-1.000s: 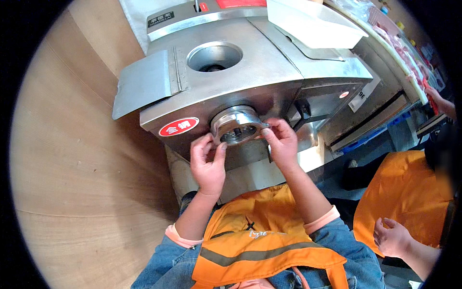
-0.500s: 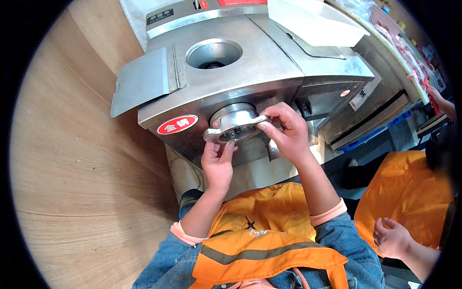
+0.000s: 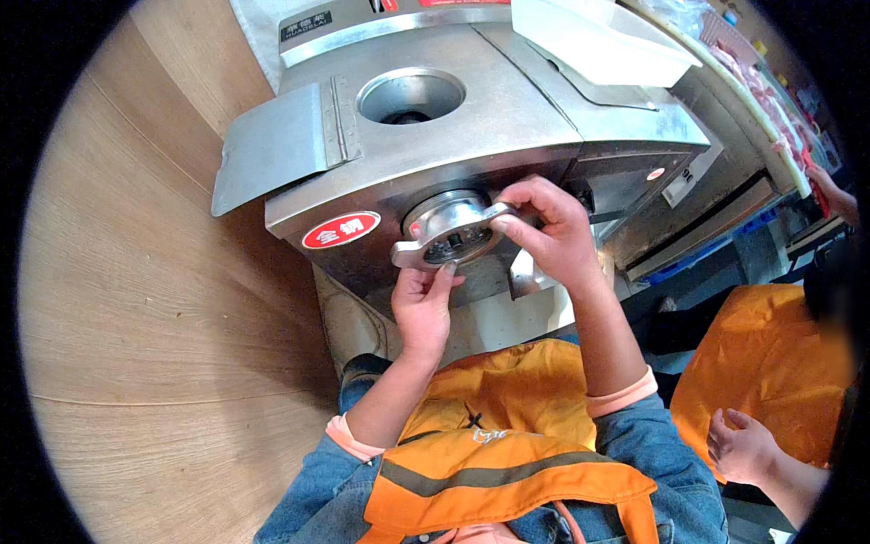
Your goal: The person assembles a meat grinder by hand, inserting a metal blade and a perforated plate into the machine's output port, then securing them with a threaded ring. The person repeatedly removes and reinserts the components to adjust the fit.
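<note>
A steel meat grinder stands in front of me, its round outlet facing my way. On that outlet sits a metal ring nut with two lugs, its dark perforated plate and centre pin visible inside. My right hand pinches the right lug between thumb and fingers. Below the ring, my left hand grips its lower rim, with the thumb in front and the fingertips partly hidden behind. Only a narrow band of the outlet's thread shows behind the ring.
A round feed opening and a hinged flap are on the machine's top, beside a white tray. Wooden panelling borders the left. At right, a co-worker's hand hangs near an orange apron; meat lies on a counter.
The ring nut has moved closer to the machine, covering more of the outlet's thread. Both hands have gone with it, keeping their hold. The view has shifted slightly.
</note>
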The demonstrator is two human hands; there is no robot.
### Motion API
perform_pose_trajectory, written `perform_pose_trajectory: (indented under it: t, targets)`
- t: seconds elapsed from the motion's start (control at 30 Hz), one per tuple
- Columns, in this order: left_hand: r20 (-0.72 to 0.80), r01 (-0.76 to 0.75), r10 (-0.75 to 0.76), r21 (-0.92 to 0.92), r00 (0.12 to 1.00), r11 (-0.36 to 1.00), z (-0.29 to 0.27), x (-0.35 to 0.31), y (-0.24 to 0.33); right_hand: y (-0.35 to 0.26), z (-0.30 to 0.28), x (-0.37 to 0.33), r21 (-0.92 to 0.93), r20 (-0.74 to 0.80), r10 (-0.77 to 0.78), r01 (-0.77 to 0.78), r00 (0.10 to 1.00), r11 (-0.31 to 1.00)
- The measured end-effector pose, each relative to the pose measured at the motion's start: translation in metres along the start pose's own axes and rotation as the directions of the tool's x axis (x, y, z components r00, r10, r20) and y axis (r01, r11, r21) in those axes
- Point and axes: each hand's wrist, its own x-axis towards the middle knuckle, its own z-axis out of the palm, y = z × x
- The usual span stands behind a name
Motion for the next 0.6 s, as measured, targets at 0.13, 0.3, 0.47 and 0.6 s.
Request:
perform_pose_trajectory:
  t: [0.13,0.3,0.47,0.6]
  targets:
    - [0.040,-0.099,0.096,0.098,0.995,0.990,-0.012,0.004,0.004,0.022,0.009,-0.018,0.205,-0.073,0.171,-0.153,0.983,0.967]
    - [0.060,-0.337,0.335,0.307,0.940,0.890,-0.027,0.007,0.014,0.048,0.030,-0.042,0.545,-0.086,0.400,-0.293,0.913,0.786]
    - [0.062,-0.391,0.390,0.287,0.919,0.875,-0.024,0.009,0.019,0.047,0.045,-0.049,0.653,-0.140,0.464,-0.271,0.874,0.708]
    - [-0.007,-0.287,0.298,0.241,0.955,0.927,-0.019,0.005,0.014,0.028,0.032,-0.039,0.457,-0.167,0.307,-0.203,0.937,0.866]
